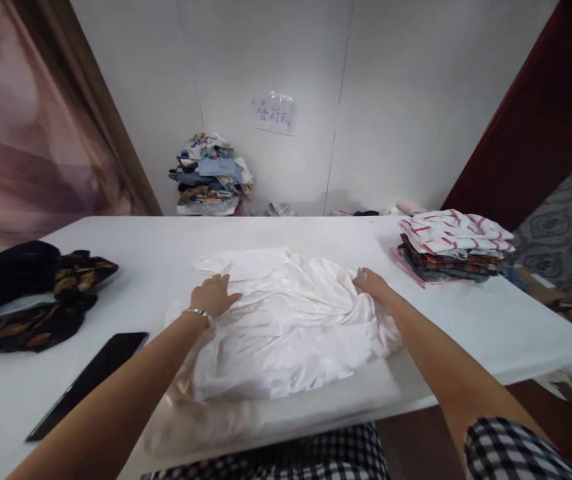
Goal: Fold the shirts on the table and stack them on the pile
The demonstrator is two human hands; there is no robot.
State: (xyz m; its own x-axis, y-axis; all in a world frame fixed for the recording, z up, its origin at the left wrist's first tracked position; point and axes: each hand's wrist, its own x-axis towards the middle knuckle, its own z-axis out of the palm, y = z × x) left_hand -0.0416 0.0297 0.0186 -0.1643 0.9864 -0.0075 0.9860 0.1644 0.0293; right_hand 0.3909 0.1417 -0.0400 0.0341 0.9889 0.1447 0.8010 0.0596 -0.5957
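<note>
"Centrally, what lies between the two hands?"

"A white garment (286,327), spread in loose wrinkles on the white table (131,267), near its front edge. A stack of folded clothes (453,257) stands well apart to the right; a flat black object (101,373) lies to the left."

"How are the hands set?"

"The left hand (213,297) rests palm down at the garment's left side, thumb parted from moderately spread fingers, with nothing visibly gripped. The right hand (373,283) meets the upper right margin with fingers bent; whether cloth is pinched between thumb and fingertips cannot be told."

"And how should the material handle?"

"Probably as a light, limp fabric. Its faint sheen suggests a slippery surface, and the many fine creases suggest that it wrinkles readily. It is unlikely to break, though a hard tug might drag it askew."

"Where is it best held?"

"Presumably at opposite margins or corners, between thumb and fingers, since a grasp at the middle would bunch the cloth."
</note>
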